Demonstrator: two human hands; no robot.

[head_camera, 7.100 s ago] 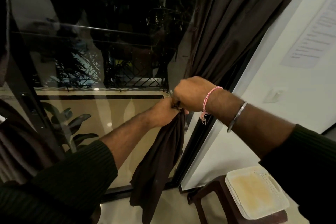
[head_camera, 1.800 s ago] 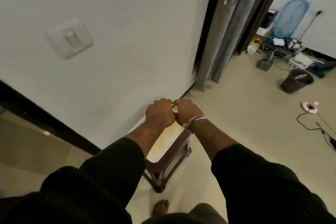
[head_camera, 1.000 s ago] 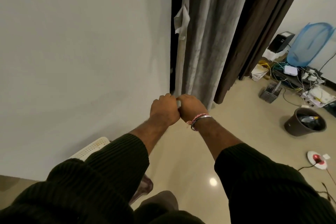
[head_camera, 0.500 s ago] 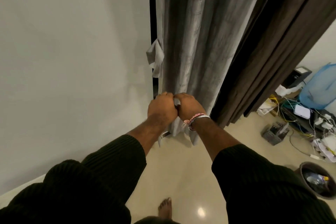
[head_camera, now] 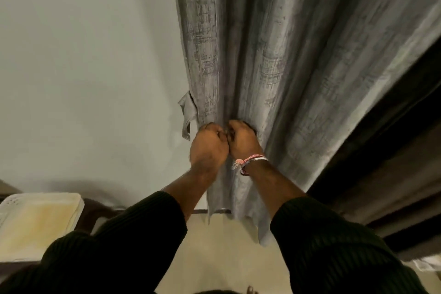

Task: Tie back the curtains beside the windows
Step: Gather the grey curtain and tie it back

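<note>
A grey patterned curtain (head_camera: 274,59) hangs in long folds straight ahead, beside a pale wall. A short grey fabric strip (head_camera: 187,117) dangles from the curtain's left edge. My left hand (head_camera: 208,148) and my right hand (head_camera: 242,141) are side by side, knuckles touching, at the middle of the curtain. Both have their fingers curled into its folds, which draw together at my hands. The fingertips are hidden in the fabric. The curtain's loose lower end (head_camera: 238,200) hangs between my forearms.
A dark brown curtain (head_camera: 393,150) hangs to the right of the grey one. At lower left a white tray (head_camera: 38,222) lies on a brown stool (head_camera: 93,210) against the wall (head_camera: 83,67). Beige floor (head_camera: 226,258) shows below.
I turned from the brown curtain at the window and walked past the stool with my fists together. In the last half second the grey curtain came close and my hands reached its folds.
</note>
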